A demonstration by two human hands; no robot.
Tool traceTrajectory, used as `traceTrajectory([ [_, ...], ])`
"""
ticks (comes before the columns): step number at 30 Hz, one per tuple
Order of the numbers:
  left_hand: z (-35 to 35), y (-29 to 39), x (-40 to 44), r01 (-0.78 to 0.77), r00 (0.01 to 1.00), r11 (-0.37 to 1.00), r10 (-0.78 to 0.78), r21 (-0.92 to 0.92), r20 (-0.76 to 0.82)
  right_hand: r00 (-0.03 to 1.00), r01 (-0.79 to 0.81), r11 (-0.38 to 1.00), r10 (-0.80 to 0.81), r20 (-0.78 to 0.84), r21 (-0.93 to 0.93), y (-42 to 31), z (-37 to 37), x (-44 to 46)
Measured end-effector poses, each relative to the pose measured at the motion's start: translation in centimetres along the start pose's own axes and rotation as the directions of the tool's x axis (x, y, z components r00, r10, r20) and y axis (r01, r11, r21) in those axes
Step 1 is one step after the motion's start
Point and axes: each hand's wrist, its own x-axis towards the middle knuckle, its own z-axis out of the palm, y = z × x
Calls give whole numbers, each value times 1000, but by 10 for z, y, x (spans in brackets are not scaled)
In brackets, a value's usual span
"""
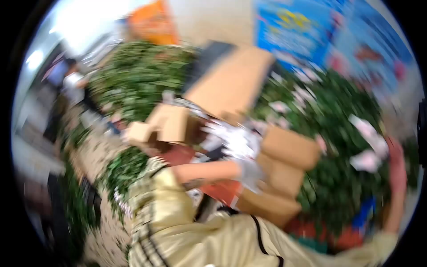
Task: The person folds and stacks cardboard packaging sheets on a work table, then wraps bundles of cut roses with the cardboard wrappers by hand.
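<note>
Motion blur softens the whole view. My left hand (251,174), in a pale grey covering, is over the cardboard box (280,178), beside a pile of white pieces (233,140). Its fingers are smeared, so a hold cannot be made out. At the far right, my right hand (393,155) has a pinkish covering and is over dark green leafy stems (338,115). Pale white-pink shapes (373,142) show at its end; whether they are glove fingers or blossoms is unclear.
Another leafy heap (138,80) lies at the upper left, near a cardboard sheet (233,80). Open box flaps (171,124) stick up left of centre. A person (75,86) is at the far left. Blue printed bags (298,31) and an orange bag (153,24) are at the back.
</note>
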Motion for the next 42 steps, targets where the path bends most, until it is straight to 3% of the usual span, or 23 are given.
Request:
traceTrajectory([
  [2,2,29,-17,249,968,955,-243,-158,60,992,123,991,-122,13,-51,-51,-19,17],
  [5,46,18,-20,141,913,981,-182,-135,-365,966,260,965,-259,-22,34,-107,-12,40],
  [8,50,12,-16,92,898,968,-182,-235,-400,912,265,960,-279,301,86,-156,19,72],
  [10,80,-4,-34,138,786,966,-240,-216,-570,862,467,884,-456,223,2,-194,73,108],
  [11,71,14,-39,277,807,960,-261,-49,-530,880,383,907,-416,230,174,-212,85,109],
  [12,84,19,-32,135,753,979,1,156,-659,882,311,915,-378,281,257,-224,93,98],
  [13,93,30,-6,128,732,989,-147,-77,-666,899,313,912,-375,227,266,-213,141,76],
  [14,69,24,-25,207,776,969,-247,-135,-580,873,148,937,-274,403,317,-251,113,99],
  [15,67,39,-22,249,796,946,-323,-209,-512,902,79,929,-222,370,363,-238,153,74],
  [18,79,51,-28,63,528,998,-36,-3,-849,934,210,953,-261,245,218,-228,261,29],
  [20,71,55,-27,137,798,940,-292,-314,-526,936,99,948,-192,294,304,-261,204,39],
  [28,50,8,-20,173,866,948,-276,-268,-417,886,64,869,-276,373,491,-268,217,91],
  [31,55,5,-16,198,855,954,-280,-225,-437,940,153,898,-261,220,412,-259,252,86],
  [33,57,9,-4,155,860,968,-230,-197,-455,900,-1,917,-174,401,399,-266,228,80],
  [34,50,18,-6,162,913,957,-238,-240,-330,955,148,933,-221,197,329,-257,250,46],
  [35,43,32,-3,120,974,969,-157,-215,-166,961,14,890,-138,240,455,-261,245,19],
  [36,54,22,3,-10,976,988,-24,-153,-217,968,22,863,-145,205,505,-265,223,20],
  [37,80,7,9,-336,792,939,325,77,-516,969,84,860,-189,161,503,-266,231,23],
  [38,53,25,-3,-351,675,884,467,307,-572,965,-6,837,-139,224,547,-271,215,19],
  [39,36,44,-22,125,972,984,-147,-125,-186,959,17,838,-169,229,545,-281,208,29],
  [40,50,32,-33,-26,877,993,-32,-114,-479,959,97,861,-216,186,499,-293,229,47],
  [41,50,25,-46,4,824,994,58,109,-563,991,97,793,-132,15,601,-306,236,61],
  [42,43,22,-26,68,873,998,-58,3,-484,976,211,790,-207,-75,575,-294,261,77],
])
